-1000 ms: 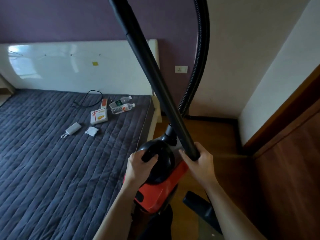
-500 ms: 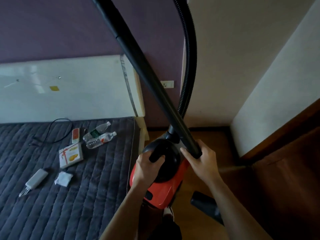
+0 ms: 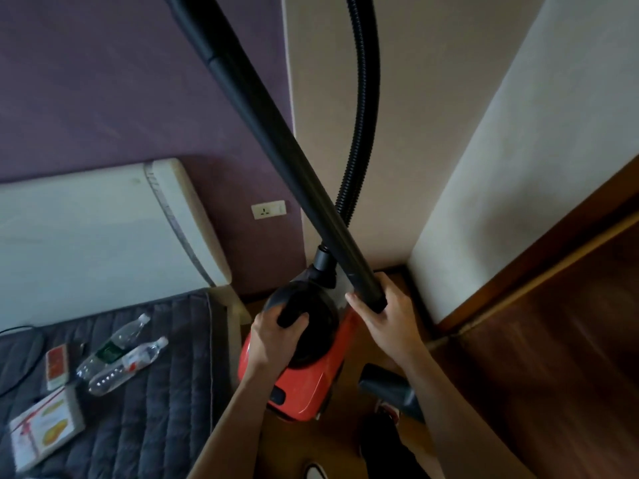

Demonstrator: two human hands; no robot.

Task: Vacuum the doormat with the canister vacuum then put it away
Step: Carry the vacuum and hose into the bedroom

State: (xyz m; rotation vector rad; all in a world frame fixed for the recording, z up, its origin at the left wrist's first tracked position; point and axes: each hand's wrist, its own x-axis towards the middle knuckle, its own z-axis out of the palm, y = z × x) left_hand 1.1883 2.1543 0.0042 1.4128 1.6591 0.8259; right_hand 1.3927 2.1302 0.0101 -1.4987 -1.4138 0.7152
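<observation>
1. The red canister vacuum (image 3: 304,382) is hanging off the floor just beside the bed (image 3: 166,392) edge — the left hand (image 3: 276,337) is wrapping its grip around the black top handle.
2. The right hand (image 3: 387,319) is closing its grip on the wand (image 3: 276,140), right of the canister.
3. A narrow floor strip (image 3: 377,347) is lying between bed and wall corner.
4. On the bed — two bottles (image 3: 121,354), two boxes.

At left, a bed (image 3: 162,392) under a dark grey quilted cover carries two clear plastic bottles (image 3: 121,354) lying side by side, a small red-and-white packet (image 3: 56,366) beside them, a white box (image 3: 45,430) nearer, and a black cable (image 3: 17,344) at the far left edge
</observation>
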